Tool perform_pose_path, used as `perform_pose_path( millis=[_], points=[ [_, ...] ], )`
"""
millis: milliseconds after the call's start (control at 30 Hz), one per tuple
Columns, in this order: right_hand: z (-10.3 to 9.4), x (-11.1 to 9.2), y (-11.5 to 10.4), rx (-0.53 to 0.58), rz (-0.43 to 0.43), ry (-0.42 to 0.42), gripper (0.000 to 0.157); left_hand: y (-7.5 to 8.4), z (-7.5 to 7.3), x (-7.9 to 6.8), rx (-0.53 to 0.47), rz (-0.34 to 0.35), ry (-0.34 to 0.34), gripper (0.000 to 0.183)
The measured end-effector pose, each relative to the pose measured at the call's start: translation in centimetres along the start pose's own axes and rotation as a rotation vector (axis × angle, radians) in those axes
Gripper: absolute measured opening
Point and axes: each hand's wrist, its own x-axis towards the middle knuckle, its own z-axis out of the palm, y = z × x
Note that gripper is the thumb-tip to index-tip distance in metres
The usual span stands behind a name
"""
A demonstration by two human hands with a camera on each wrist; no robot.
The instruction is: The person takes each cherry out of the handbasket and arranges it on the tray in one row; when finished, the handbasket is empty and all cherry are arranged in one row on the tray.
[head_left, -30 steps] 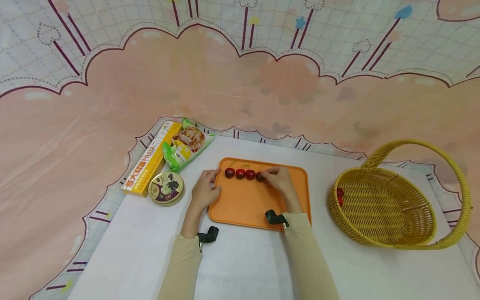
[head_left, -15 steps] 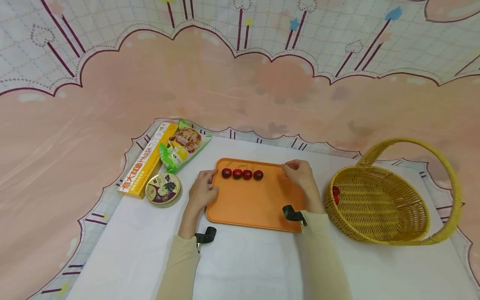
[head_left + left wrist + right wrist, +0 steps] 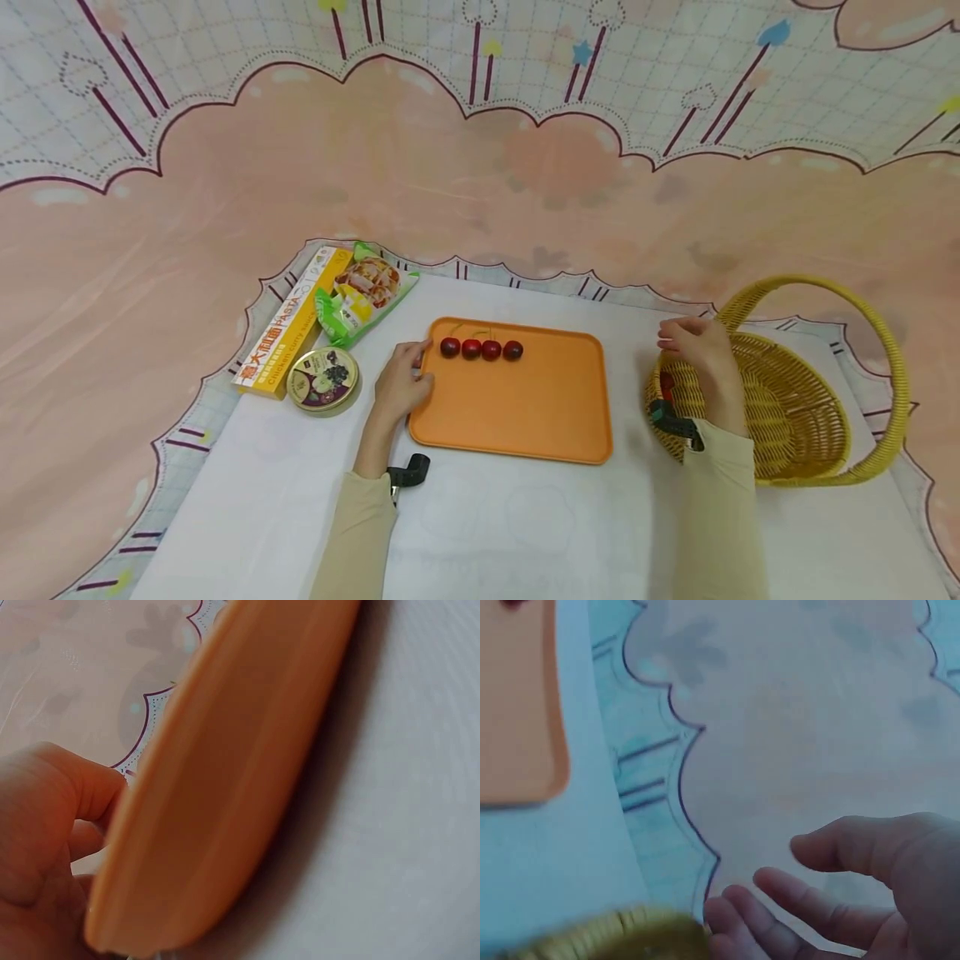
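Note:
A row of several dark red cherries [image 3: 471,348], some with stems, lies along the back left of the orange tray [image 3: 517,408]. My left hand [image 3: 401,385] rests at the tray's left edge, thumb and forefinger apart at the rim; the left wrist view shows its fingers [image 3: 97,787] partly hidden behind the tray wall. Over the left rim of the yellow wicker basket [image 3: 810,400] hovers my right hand [image 3: 705,354], its loosely bent fingers [image 3: 795,896] apart from the thumb and holding nothing. Red cherries [image 3: 667,385] show inside the basket, partly covered by the right wrist's camera.
Left of the tray stand a round tin [image 3: 322,379], a yellow and white pasta box [image 3: 292,325] and a green food packet [image 3: 366,296]. The basket's tall handle [image 3: 862,304] arches on the right. A patterned cloth [image 3: 420,183] hangs behind the white table [image 3: 510,533].
The right hand has let go of the rightmost cherry and moved right, across the tray to above the basket's left rim. The left hand stays at the tray's left edge.

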Motion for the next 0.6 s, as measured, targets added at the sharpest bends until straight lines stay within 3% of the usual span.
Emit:
perform_pose_path(
  millis=[200, 300, 433, 600],
  points=[
    [-2.8, -0.3, 2.2, -0.054, 0.079, -0.086, 0.053, 0.0, 0.0, 0.0, -0.003, -0.001, -0.001, 0.060],
    [-3.2, -0.3, 3.1, -0.137, 0.136, -0.166, 0.055, 0.1, -0.1, 0.0, -0.011, 0.002, 0.003, 0.060],
    [-3.3, -0.1, 3.9, -0.234, 0.149, -0.257, 0.052, 0.1, -0.1, -0.1, -0.010, -0.001, 0.007, 0.060],
    [-3.0, 0.1, 4.4, -0.151, 0.173, -0.320, 0.046, 0.3, -0.1, -0.1, -0.015, -0.014, -0.003, 0.059]
  ],
)
